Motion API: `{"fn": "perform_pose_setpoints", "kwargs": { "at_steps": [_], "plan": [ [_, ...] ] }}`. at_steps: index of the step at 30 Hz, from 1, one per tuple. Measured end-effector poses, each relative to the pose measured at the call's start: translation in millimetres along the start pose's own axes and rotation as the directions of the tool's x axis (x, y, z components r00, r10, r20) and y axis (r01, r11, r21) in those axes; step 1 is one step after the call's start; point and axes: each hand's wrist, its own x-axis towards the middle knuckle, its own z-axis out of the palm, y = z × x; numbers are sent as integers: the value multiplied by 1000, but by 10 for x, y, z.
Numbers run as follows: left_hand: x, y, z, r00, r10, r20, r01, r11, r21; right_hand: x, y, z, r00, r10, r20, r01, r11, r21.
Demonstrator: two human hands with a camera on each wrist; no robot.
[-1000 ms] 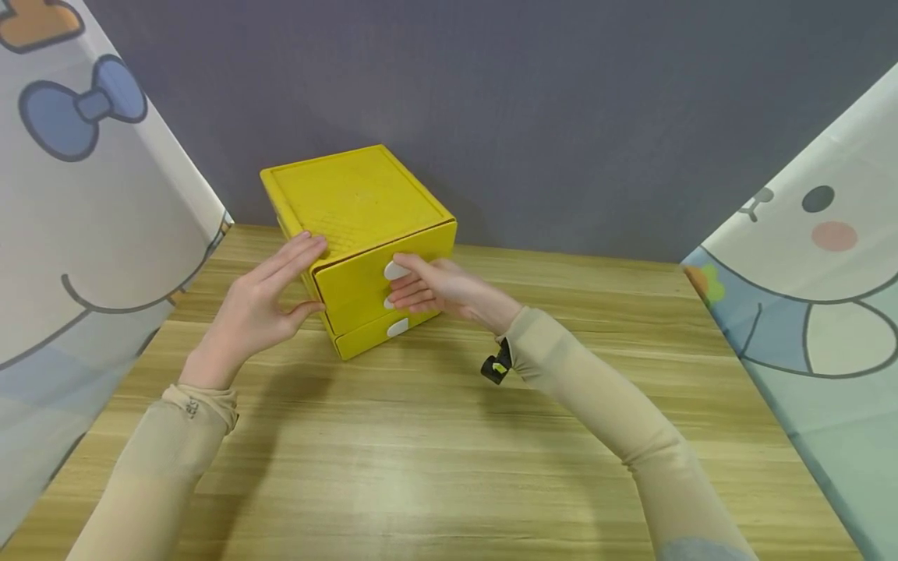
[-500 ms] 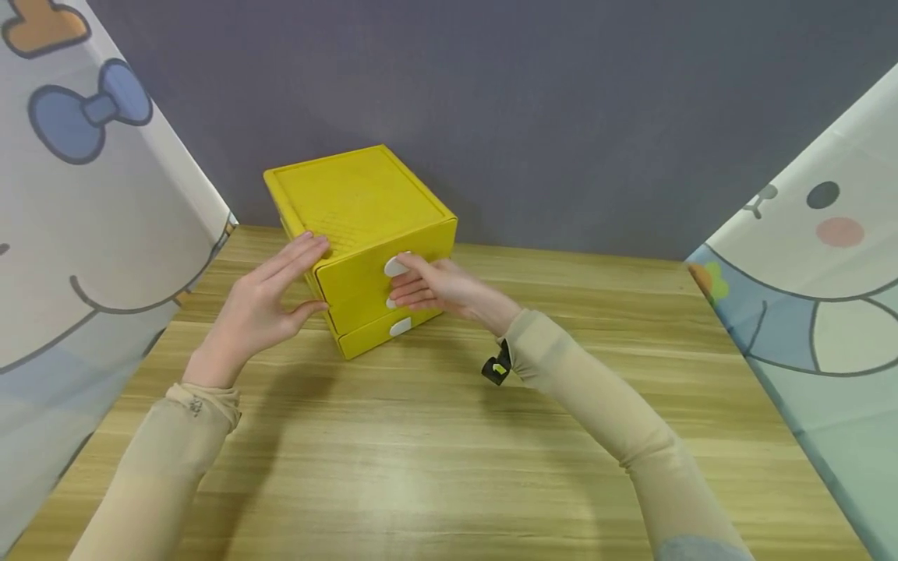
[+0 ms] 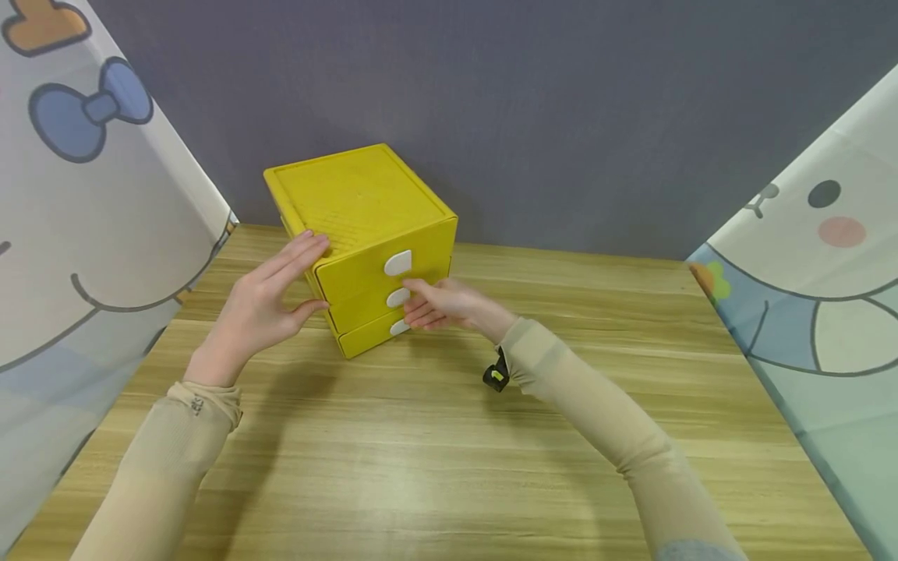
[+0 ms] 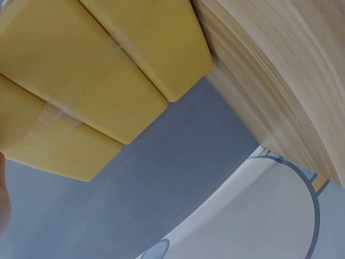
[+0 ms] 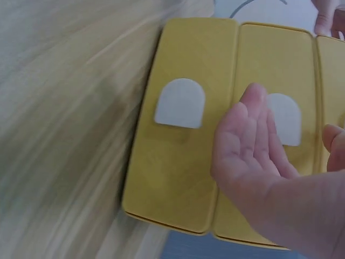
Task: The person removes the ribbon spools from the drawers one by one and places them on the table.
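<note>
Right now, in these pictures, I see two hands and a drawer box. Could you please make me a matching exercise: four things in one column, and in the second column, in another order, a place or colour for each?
Column one
1. left hand
2. right hand
3. drawer box
4. top handle

Column two
A. yellow, standing on the table
B. close to the middle handle
C. white, highest on the front
D. touching the box at a front corner

Right pairs: 1-D, 2-B, 3-A, 4-C
</note>
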Motion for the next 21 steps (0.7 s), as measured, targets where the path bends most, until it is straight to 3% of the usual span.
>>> {"fn": "perform_pose_setpoints", "kwargs": {
  "at_steps": [6, 15, 21],
  "plan": [
    [-12, 6, 2, 1000, -5, 14, 4, 1000, 28, 105, 84, 18, 999, 24, -20, -23, 999, 41],
    [-13, 2, 11, 1000, -14, 28, 13, 1000, 27, 160, 103, 78, 1000, -3, -12, 4, 998, 66],
    [-10, 3, 61, 998, -41, -45, 39, 998, -43, 172, 117, 115, 1000, -1, -6, 2, 988, 156]
  ]
}}
